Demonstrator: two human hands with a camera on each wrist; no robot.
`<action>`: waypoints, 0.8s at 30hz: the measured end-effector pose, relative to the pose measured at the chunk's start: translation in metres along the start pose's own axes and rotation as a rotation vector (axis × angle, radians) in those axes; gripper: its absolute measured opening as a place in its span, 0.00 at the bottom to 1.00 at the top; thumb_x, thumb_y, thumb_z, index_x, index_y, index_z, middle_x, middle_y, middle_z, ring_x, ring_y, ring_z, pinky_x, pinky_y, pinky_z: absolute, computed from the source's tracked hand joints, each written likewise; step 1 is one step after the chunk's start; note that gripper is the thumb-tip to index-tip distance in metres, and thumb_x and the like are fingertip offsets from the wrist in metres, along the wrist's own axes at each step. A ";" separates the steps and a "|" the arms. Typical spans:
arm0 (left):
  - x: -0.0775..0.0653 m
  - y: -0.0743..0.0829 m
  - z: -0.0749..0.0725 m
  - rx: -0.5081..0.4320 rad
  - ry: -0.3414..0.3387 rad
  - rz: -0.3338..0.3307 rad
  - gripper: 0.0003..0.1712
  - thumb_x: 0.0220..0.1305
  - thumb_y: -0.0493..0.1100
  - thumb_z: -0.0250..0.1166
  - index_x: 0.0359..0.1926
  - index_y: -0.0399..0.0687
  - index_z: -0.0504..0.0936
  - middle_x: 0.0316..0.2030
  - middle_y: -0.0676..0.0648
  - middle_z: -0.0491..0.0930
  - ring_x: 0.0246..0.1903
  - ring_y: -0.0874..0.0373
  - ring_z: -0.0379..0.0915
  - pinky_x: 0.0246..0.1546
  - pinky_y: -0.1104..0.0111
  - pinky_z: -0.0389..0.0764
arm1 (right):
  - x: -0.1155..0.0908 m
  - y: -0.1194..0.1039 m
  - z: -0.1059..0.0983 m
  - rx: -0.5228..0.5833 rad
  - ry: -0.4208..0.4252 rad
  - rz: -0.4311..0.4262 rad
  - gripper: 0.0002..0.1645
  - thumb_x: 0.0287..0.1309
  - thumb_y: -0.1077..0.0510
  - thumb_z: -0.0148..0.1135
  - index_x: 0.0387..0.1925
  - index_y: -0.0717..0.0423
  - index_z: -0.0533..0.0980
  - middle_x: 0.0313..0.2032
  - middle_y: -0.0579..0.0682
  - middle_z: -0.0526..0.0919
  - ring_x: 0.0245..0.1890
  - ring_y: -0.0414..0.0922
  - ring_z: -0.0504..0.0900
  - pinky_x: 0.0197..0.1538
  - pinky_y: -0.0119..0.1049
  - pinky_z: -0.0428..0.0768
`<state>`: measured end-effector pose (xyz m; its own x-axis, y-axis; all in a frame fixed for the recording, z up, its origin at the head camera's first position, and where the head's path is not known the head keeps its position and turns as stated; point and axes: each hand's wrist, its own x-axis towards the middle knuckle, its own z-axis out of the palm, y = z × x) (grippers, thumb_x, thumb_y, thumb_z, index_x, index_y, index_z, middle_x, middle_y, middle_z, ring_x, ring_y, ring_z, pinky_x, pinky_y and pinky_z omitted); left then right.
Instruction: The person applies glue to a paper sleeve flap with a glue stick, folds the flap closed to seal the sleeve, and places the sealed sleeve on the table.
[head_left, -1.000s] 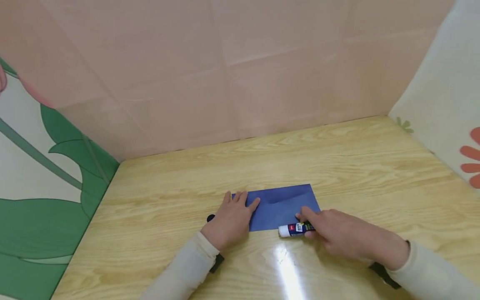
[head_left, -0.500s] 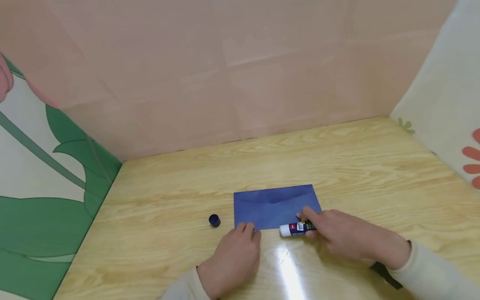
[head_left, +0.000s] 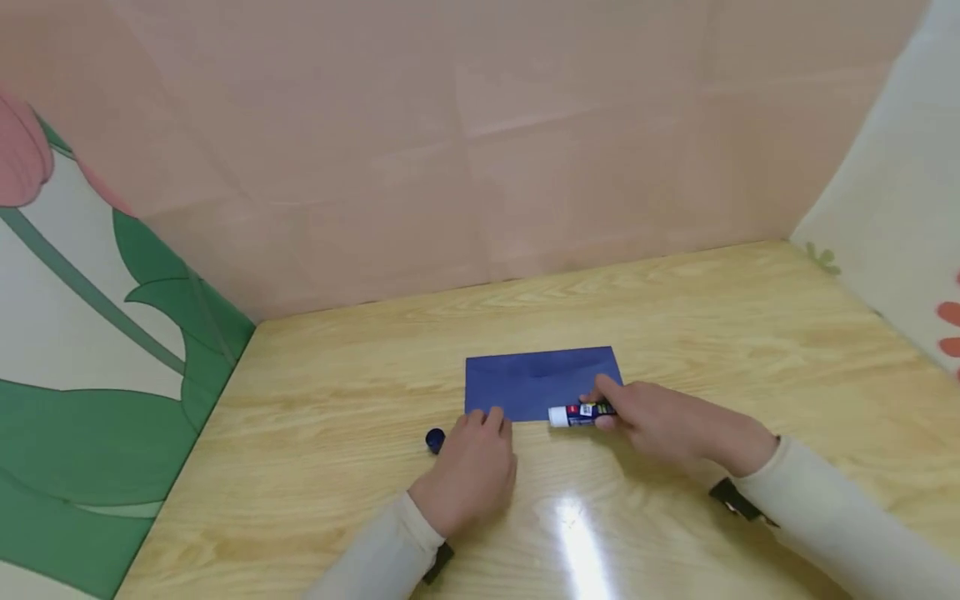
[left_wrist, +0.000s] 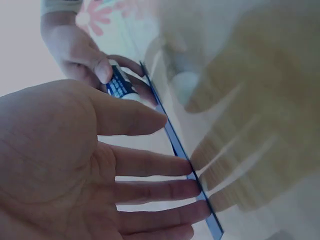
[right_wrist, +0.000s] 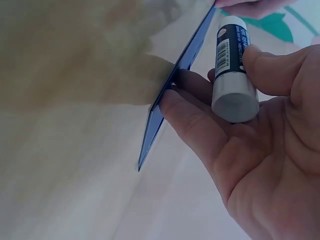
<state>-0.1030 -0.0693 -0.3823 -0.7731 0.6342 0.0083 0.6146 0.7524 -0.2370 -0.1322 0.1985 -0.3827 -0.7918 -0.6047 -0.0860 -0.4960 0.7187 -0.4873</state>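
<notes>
A blue paper envelope [head_left: 525, 387] lies flat on the wooden table in the head view. My left hand [head_left: 474, 467] is at its near left edge, fingers extended; in the left wrist view the fingertips touch the envelope's edge, and nothing is in the palm. My right hand [head_left: 663, 418] holds a glue stick [head_left: 581, 414] between thumb and fingers, sideways over the near right edge, white end pointing left. Its lower fingers touch the envelope in the right wrist view. The dark blue glue cap [head_left: 434, 441] stands on the table, just left of my left hand.
The wooden table [head_left: 360, 367] stretches around the envelope. A pinkish sheet [head_left: 465, 150] closes off the back. Flower-patterned panels stand at the left [head_left: 90, 442] and right [head_left: 885, 217]. A bright glare streak marks the table's front.
My left hand has drawn back from lying on the envelope to its near edge, uncovering the cap. The envelope has shifted a little away from me, and the right hand with the glue stick has too.
</notes>
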 end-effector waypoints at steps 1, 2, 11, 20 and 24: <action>0.004 -0.002 0.001 -0.008 -0.015 -0.013 0.21 0.68 0.49 0.52 0.49 0.37 0.80 0.39 0.46 0.75 0.34 0.54 0.69 0.43 0.63 0.77 | 0.005 0.003 -0.001 0.008 -0.003 0.005 0.08 0.72 0.49 0.44 0.43 0.48 0.62 0.40 0.42 0.80 0.31 0.33 0.74 0.36 0.30 0.72; 0.009 -0.003 0.001 -0.008 -0.034 -0.021 0.21 0.68 0.49 0.51 0.49 0.37 0.80 0.40 0.46 0.74 0.34 0.54 0.69 0.44 0.63 0.77 | 0.009 0.005 -0.002 0.024 -0.006 0.016 0.08 0.72 0.49 0.45 0.44 0.49 0.62 0.37 0.43 0.79 0.29 0.34 0.72 0.35 0.29 0.71; 0.045 -0.016 -0.002 -0.023 -0.242 -0.118 0.28 0.71 0.52 0.46 0.62 0.39 0.72 0.55 0.44 0.71 0.51 0.49 0.71 0.55 0.59 0.73 | 0.043 0.024 -0.017 0.072 -0.043 0.118 0.10 0.72 0.52 0.44 0.48 0.52 0.63 0.31 0.48 0.77 0.25 0.39 0.68 0.30 0.31 0.69; 0.052 -0.017 -0.001 -0.059 -0.299 -0.173 0.30 0.72 0.54 0.44 0.65 0.37 0.68 0.60 0.43 0.68 0.57 0.48 0.67 0.63 0.58 0.67 | 0.056 0.026 -0.026 0.070 -0.042 0.084 0.09 0.72 0.54 0.45 0.48 0.54 0.63 0.35 0.51 0.79 0.30 0.41 0.72 0.37 0.34 0.71; 0.045 -0.014 -0.004 -0.049 -0.232 -0.204 0.31 0.72 0.54 0.46 0.65 0.37 0.68 0.60 0.42 0.70 0.61 0.47 0.67 0.68 0.57 0.62 | 0.048 0.025 -0.022 0.052 0.001 0.033 0.10 0.72 0.55 0.45 0.50 0.53 0.62 0.44 0.50 0.80 0.38 0.42 0.77 0.43 0.37 0.75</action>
<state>-0.1451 -0.0505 -0.3750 -0.8931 0.4155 -0.1727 0.4453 0.8713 -0.2064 -0.1904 0.1946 -0.3803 -0.8076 -0.5808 -0.1021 -0.4504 0.7193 -0.5290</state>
